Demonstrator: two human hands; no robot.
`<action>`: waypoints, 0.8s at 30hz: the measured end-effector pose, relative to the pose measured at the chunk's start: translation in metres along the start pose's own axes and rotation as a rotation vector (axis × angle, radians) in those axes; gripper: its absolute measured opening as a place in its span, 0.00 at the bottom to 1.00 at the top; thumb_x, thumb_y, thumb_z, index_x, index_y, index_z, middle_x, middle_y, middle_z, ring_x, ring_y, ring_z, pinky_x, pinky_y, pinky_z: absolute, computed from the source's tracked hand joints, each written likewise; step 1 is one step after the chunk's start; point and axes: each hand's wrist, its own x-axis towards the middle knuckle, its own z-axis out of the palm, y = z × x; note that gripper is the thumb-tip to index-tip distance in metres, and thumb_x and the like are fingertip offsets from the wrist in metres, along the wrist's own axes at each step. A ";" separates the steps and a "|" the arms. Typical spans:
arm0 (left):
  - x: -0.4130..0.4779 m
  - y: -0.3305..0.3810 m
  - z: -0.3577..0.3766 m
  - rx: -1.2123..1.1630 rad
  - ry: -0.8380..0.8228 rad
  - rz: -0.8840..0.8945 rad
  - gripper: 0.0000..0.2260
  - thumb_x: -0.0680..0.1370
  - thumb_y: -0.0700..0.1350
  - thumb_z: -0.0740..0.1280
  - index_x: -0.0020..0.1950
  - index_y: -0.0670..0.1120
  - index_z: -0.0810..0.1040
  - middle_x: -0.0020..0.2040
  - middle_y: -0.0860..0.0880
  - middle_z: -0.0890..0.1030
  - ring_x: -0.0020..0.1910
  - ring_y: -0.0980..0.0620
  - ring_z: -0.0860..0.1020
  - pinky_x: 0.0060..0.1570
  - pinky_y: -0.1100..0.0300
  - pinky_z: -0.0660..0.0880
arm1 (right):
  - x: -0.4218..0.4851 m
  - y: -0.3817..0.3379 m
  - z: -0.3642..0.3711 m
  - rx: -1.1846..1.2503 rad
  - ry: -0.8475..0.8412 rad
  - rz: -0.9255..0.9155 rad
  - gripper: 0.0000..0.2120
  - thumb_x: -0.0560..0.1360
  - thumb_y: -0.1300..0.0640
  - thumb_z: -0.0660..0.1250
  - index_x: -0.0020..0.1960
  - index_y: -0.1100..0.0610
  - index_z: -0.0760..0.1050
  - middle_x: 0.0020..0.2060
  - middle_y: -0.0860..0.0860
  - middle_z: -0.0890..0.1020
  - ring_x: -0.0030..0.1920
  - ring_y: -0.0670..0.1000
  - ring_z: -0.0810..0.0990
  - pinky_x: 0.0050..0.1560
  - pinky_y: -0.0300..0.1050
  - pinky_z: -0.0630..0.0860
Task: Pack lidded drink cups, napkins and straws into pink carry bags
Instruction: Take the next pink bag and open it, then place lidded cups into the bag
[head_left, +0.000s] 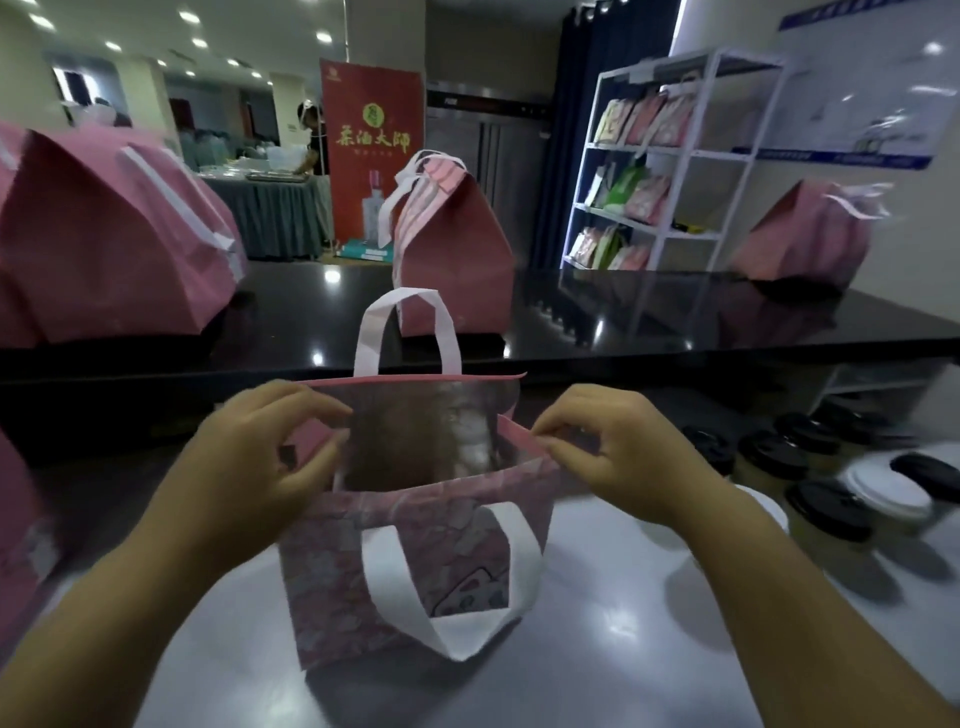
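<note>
hands: left hand (260, 447) and right hand (597, 441) pinch open pink carry bag (410, 561) rim | bag looks empty | lidded cups (826, 506) wait on counter (623, 597) | packed bags (452, 244) behind

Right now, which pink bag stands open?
The near bag, mouth pinched wide by left hand and right hand; other bags on the black counter are closed.
</note>
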 end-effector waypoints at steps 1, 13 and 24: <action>0.005 0.010 -0.002 0.003 0.003 0.029 0.07 0.70 0.41 0.71 0.48 0.46 0.81 0.45 0.51 0.80 0.40 0.57 0.76 0.38 0.66 0.70 | -0.004 0.006 -0.006 0.006 0.030 0.000 0.04 0.73 0.58 0.69 0.47 0.55 0.81 0.40 0.45 0.79 0.41 0.43 0.77 0.42 0.39 0.76; 0.056 0.154 0.089 0.014 -0.269 0.288 0.17 0.70 0.62 0.59 0.50 0.56 0.79 0.45 0.60 0.76 0.40 0.61 0.75 0.39 0.66 0.73 | -0.081 0.143 -0.043 -0.142 -0.164 0.306 0.07 0.73 0.46 0.67 0.50 0.45 0.76 0.45 0.41 0.77 0.48 0.43 0.76 0.49 0.45 0.75; 0.041 0.186 0.224 0.198 -0.485 0.174 0.16 0.75 0.62 0.58 0.59 0.58 0.72 0.56 0.60 0.74 0.54 0.58 0.73 0.49 0.61 0.73 | -0.120 0.253 -0.023 -0.263 -0.520 0.485 0.31 0.68 0.39 0.68 0.66 0.48 0.64 0.61 0.52 0.69 0.60 0.55 0.69 0.56 0.50 0.72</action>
